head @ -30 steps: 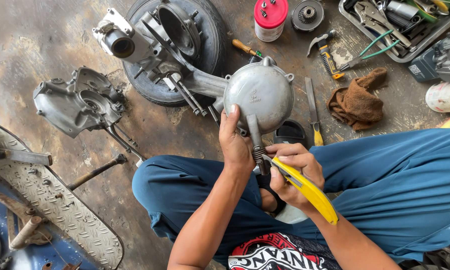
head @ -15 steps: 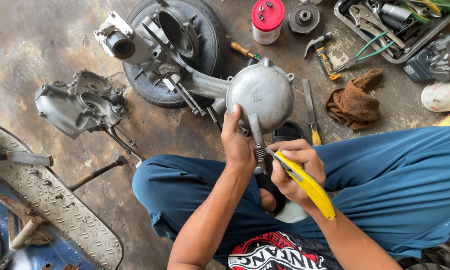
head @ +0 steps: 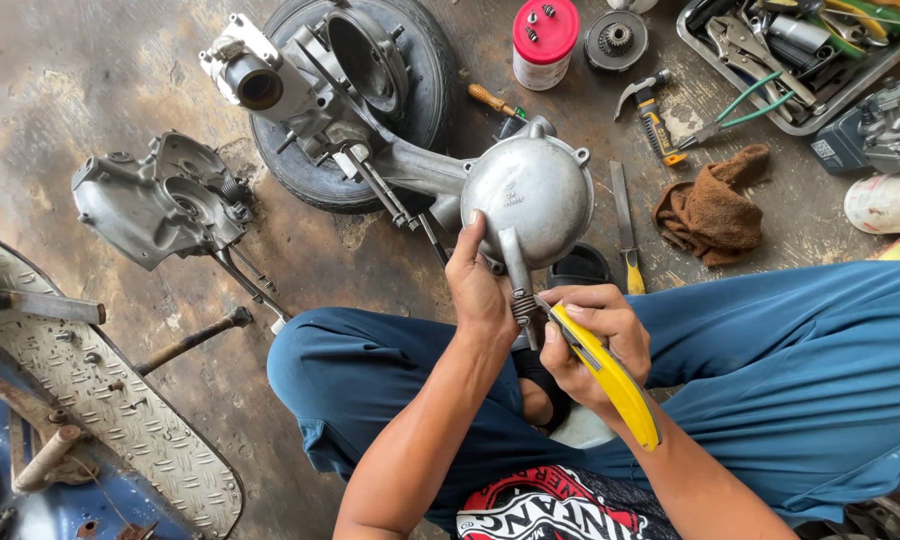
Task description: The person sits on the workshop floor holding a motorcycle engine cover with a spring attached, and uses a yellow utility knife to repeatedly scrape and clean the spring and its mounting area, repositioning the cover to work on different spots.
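A grey metal engine casing with a round domed cover lies on the concrete floor in front of my knees. A lever arm with a coil spring hangs down from the cover. My left hand grips that arm and the cover's lower edge. My right hand holds yellow-handled pliers, their tip against the spring. I sit with blue trousers drawn up on both sides.
A small tyre sits under the engine. A second casing half lies left, a scooter footboard lower left. A brown rag, hammer, file, red-lidded tub and tool tray lie right.
Both hands stay on the lever arm and spring. The view has shifted slightly; the pliers have barely moved.
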